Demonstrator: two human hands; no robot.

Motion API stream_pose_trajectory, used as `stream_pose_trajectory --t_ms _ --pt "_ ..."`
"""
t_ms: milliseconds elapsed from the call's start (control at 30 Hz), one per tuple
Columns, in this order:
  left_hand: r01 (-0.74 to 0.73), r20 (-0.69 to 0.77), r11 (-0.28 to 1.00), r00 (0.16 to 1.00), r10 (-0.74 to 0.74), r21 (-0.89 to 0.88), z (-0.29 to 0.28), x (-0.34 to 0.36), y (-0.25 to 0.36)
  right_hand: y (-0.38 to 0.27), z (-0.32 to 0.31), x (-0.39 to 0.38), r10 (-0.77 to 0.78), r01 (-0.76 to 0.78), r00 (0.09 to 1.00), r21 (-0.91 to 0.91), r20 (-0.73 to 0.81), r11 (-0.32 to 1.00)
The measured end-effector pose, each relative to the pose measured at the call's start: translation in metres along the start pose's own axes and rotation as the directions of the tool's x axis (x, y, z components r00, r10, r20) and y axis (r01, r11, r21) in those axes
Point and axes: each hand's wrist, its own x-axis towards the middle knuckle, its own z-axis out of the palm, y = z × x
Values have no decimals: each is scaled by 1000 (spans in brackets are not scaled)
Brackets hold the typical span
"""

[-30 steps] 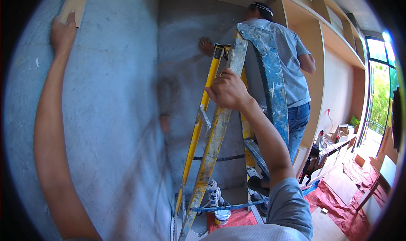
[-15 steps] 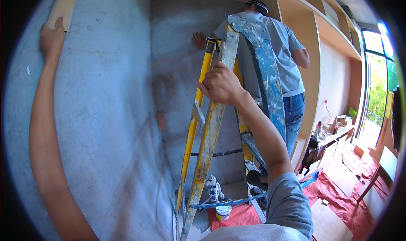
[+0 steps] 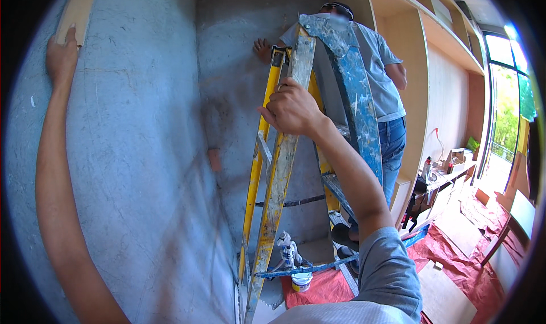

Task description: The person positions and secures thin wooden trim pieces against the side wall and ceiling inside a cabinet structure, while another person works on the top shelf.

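Reading our view as a clock face, we have our left hand (image 3: 62,57) at ten o'clock, gripping the lower end of a pale wooden board (image 3: 78,17); the thumb lies on its face and the other fingers are mostly hidden. The board runs out of view a little past ten, close along the grey wall (image 3: 142,136), though we cannot tell whether it touches it. Our right hand (image 3: 293,108) is just off centre toward one o'clock, closed around a paint-smeared rail (image 3: 278,176) of the stepladder (image 3: 363,108). Between one and two o'clock a co-worker (image 3: 372,68) in a grey shirt and jeans stands behind the ladder, back to us; near twelve, the co-worker's hand (image 3: 263,48) is spread on the far wall. Wooden shelving (image 3: 398,34) stands at half past one, and a glazed opening (image 3: 503,108) between two and three. At four o'clock red sheeting (image 3: 480,270) lies wrinkled on the floor, and just before six a white tub (image 3: 302,281) sits beyond the ladder's lower blue bar (image 3: 310,268).
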Motion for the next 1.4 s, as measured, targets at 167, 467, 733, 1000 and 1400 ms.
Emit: stream_pose_trajectory --t_ms 167,467,733,1000,1400 --pt "-29 -30 1000 999 29 10 2 2 -9 -2 -1 2 -8 8 1000 4 5 1000" --pt "-19 -7 1000 1000 19 -21 0 1 -4 -1 -3 1 5 -5 1000 11 21 1000" --pt "-31 -20 999 999 31 -12 3 5 -9 -1 1 1 0 0 1000 7 9 1000" --pt "-23 -17 1000 1000 23 -9 2 4 -7 -1 -3 0 0 0 1000 8 13 1000" --pt "-34 -22 999 999 33 -29 4 6 -13 -4 -5 2 12 -12 1000 16 12 1000"
